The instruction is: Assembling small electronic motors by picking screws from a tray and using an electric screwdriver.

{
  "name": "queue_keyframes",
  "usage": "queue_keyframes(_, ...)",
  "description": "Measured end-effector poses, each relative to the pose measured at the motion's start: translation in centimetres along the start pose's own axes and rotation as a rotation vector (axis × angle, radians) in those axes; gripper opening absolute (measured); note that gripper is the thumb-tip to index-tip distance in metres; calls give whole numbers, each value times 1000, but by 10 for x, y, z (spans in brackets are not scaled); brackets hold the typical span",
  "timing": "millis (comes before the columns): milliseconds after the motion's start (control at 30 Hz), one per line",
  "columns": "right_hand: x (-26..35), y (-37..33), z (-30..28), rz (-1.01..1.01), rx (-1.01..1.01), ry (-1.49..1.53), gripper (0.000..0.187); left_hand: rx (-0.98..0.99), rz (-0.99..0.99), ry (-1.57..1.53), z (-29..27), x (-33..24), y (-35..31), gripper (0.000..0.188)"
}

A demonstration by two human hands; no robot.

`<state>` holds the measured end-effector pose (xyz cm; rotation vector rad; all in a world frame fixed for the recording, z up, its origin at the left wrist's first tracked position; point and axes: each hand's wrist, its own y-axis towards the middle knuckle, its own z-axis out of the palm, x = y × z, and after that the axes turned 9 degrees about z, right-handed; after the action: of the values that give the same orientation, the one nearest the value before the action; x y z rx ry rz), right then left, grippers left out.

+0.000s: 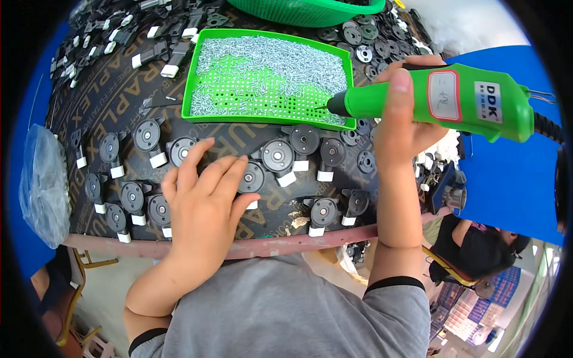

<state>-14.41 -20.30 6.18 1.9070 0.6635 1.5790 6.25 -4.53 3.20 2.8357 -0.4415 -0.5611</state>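
Note:
My right hand (pixel 401 113) is wrapped round a green electric screwdriver (pixel 468 101), held nearly level. Its black nose points left, with the thin bit over the right end of a green perforated tray (pixel 250 118). Small silver screws (pixel 280 53) fill much of that tray, thinner toward its near side. With fingers apart, my left hand (pixel 206 209) reaches over several round black parts with white tabs. Its fingertips lie by one black disc part (pixel 253 180) and another disc part (pixel 181 151); contact is hard to tell. A further disc part (pixel 278 156) sits just right of it.
Black strips with white ends (pixel 119 36) lie heaped at the far left. Behind the tray stands a green basket (pixel 310 17); loose black discs (pixel 352 34) are piled beside it. A clear plastic bag (pixel 43 185) hangs at the left edge. Another person (pixel 477 250) is at the lower right.

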Motion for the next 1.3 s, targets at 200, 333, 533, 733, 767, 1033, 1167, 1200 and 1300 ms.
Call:
queue_keyframes(200,-12,-3,2,-26,-39,2,9,-1,19,-86,6,-4,7,46)
queue_keyframes(333,-9,-4,8,65,-78,29,8,-10,6,-111,9,-3,8,47)
queue_keyframes(533,-16,-4,3,5,-65,-4,18,-7,-6,-147,9,-3,9,47)
queue_keyframes(733,-9,-5,5,18,-91,43,32,-19,-20,-169,10,-1,10,47)
queue_keyframes(767,0,-5,11,50,-143,121,36,-19,-30,-178,10,1,9,47)
queue_keyframes(1033,84,-16,-1,5,396,142,47,-48,-9,-260,11,4,12,48)
queue_keyframes(1167,78,-18,3,-11,556,71,47,-36,-58,-258,12,6,9,51)
queue_keyframes(1200,75,-19,4,-13,573,88,48,-40,-58,-262,13,6,8,51)
queue_keyframes(1300,77,-16,2,-19,548,74,48,-49,-40,-289,11,4,12,51)
